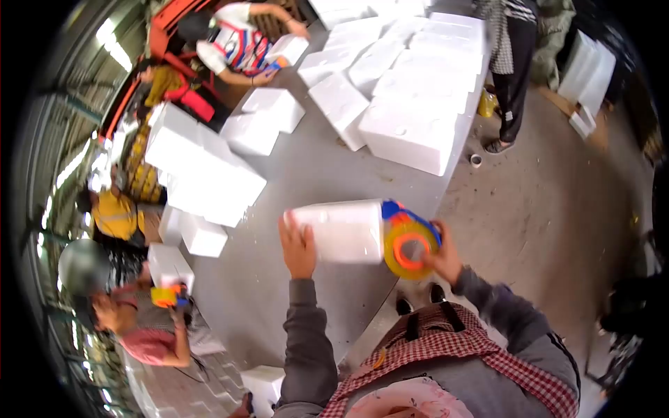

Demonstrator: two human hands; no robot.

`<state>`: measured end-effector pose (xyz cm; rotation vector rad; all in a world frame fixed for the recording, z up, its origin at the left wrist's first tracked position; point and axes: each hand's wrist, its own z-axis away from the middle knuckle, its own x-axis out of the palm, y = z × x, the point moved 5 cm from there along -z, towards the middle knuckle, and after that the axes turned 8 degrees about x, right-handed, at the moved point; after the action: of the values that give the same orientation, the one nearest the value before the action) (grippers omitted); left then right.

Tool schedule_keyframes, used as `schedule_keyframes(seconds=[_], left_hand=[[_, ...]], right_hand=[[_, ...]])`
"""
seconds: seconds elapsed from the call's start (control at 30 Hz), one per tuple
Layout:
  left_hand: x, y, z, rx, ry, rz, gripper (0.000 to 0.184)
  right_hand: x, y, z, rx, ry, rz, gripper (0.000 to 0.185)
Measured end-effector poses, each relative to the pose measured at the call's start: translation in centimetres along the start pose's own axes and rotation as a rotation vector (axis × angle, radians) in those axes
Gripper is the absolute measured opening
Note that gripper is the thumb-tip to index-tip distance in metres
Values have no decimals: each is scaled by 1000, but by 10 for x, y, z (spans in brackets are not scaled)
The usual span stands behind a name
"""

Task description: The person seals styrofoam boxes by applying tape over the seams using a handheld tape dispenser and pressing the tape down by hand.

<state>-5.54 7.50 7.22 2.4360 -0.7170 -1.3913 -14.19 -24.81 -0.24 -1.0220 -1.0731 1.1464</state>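
Where a white foam box [343, 230] lies between the person's two hands, its long axis is set crosswise, running from the left hand [299, 249] toward the right hand [447, 260]. At the box's left end, the fingers of the left hand are laid lengthened against the foam; whether the box is gripped or merely steadied cannot be told, since the thumb is not clearly shown. By the right hand, a blue tape dispenser [398, 209] with a yellow tape roll [391, 260] is grasped, its fingers clamped at the outer side of the dispenser. The box is thus met by the left fingers directly, but is parted from the right fingers by the dispenser, whose front appears to be against the right end, near the far corner. Near the edge of the grey desk [259, 306] the box is held; whether it is fully supported there cannot be told. Beyond it, more white boxes [426, 83] are piled.
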Motion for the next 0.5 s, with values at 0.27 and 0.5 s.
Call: schedule_keyframes(seconds=[0.27,0.5], left_hand=[[13,34,-2,-237,-284,-439,49],[-12,59,39,185,-369,-360,54]], right_hand=[[47,69,88,95,114,-377,73],[39,73,-2,257,-60,-301,69]])
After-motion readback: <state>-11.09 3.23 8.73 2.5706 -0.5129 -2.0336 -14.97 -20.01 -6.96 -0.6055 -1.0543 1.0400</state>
